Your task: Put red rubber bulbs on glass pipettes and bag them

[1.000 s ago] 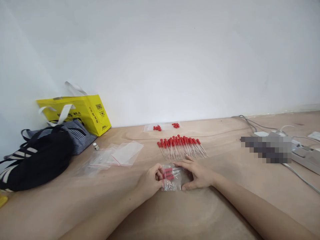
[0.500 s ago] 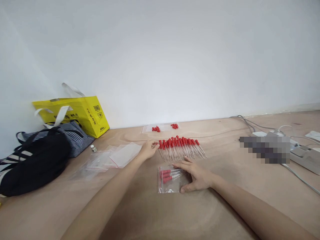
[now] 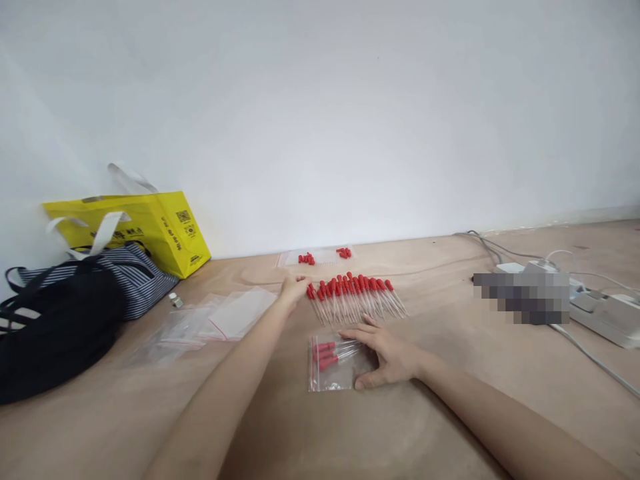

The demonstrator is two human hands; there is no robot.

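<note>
A row of clear droppers with red bulbs [image 3: 353, 297] lies on the wooden table, tips toward me. My left hand [image 3: 295, 291] is at the row's left end, its fingertips close to the leftmost red bulb; whether they pinch anything is too small to tell. In front of the row lies a clear zip bag [image 3: 333, 380] with a few red-bulbed droppers inside. My right hand [image 3: 383, 353] rests with spread fingers on the bag's right part, covering some of the dropper tubes.
Flat clear bags [image 3: 240, 313] lie to the left, near a small bottle [image 3: 175, 300]. Farther left stand a yellow bag [image 3: 170, 233] and a black bag [image 3: 60, 333]. Loose red bulbs [image 3: 344, 253] lie at the back. A power strip [image 3: 605, 317] and cables are at the right.
The whole view has shifted slightly, with the table's things now farther left. The leftmost dropper now stands a little apart from the row, beside my left fingertips. My right hand stays on the bag.
</note>
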